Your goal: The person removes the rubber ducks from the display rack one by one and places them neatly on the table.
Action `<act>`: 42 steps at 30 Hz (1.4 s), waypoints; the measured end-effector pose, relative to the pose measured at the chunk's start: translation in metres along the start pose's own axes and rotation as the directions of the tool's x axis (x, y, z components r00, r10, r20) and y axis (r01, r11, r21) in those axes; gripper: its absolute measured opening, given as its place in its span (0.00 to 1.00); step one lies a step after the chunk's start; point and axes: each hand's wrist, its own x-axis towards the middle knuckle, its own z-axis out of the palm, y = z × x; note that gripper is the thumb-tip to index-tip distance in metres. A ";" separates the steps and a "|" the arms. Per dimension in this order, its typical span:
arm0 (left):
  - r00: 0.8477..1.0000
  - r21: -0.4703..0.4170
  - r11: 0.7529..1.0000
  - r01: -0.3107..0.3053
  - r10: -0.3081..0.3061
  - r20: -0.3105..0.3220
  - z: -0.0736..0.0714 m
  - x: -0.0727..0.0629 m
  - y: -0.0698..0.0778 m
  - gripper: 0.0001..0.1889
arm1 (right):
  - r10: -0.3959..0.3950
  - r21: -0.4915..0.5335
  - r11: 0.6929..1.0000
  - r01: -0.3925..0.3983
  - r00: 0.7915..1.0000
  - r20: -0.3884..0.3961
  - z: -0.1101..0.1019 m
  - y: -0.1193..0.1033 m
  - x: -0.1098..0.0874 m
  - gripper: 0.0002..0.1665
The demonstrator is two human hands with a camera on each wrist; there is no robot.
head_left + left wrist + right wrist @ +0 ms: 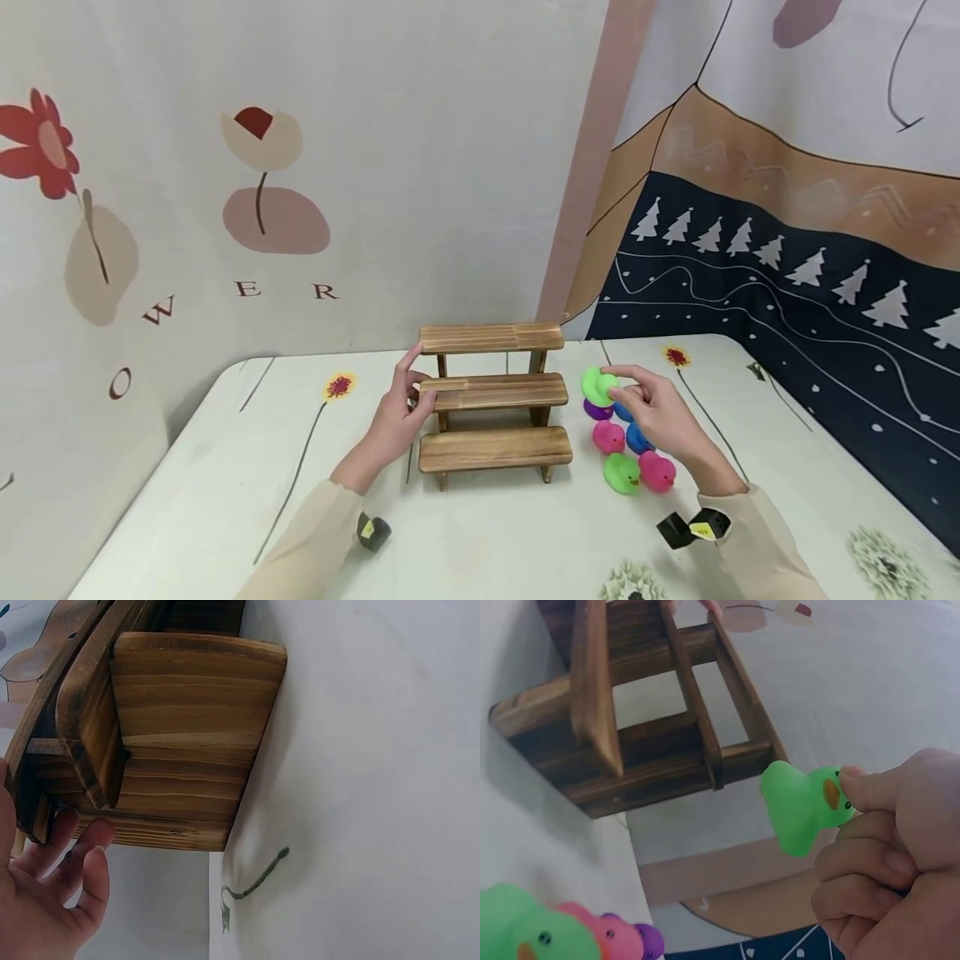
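Observation:
A three-step wooden stand (495,446) stands on the white table. My left hand (393,421) is at its left end, with a fingertip at the top step (491,337) and the thumb by the middle step (498,392). In the left wrist view, loosely bent fingers (94,889) lie beside the stand's side. To the right of the stand, my right hand (663,417) pinches a light green rubber duck (799,806) by its head between thumb and finger. The duck is held over the other ducks, overlapping a purple duck (597,410) in the head view.
Below the right hand, several rubber ducks sit in a group: a pink duck (608,437), a blue duck (638,439), a green duck (621,473) and another pink duck (657,472). Behind the table hangs a printed curtain (450,167), close to the stand's back.

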 end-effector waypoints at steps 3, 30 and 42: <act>1.000 0.004 1.000 -0.004 0.004 -0.007 -0.001 -0.002 -0.001 0.36 | 0.004 0.015 1.000 -0.004 1.000 0.011 -0.001 0.005 -0.003 0.22; 1.000 0.008 1.000 0.007 -0.007 -0.008 0.005 0.002 0.000 0.37 | 0.080 -0.046 0.996 -0.082 0.996 -0.046 -0.030 0.063 -0.046 0.22; 1.000 0.010 1.000 0.000 0.000 -0.016 0.004 0.002 -0.001 0.36 | 0.121 -0.015 0.992 -0.122 0.990 -0.076 -0.041 0.086 -0.064 0.23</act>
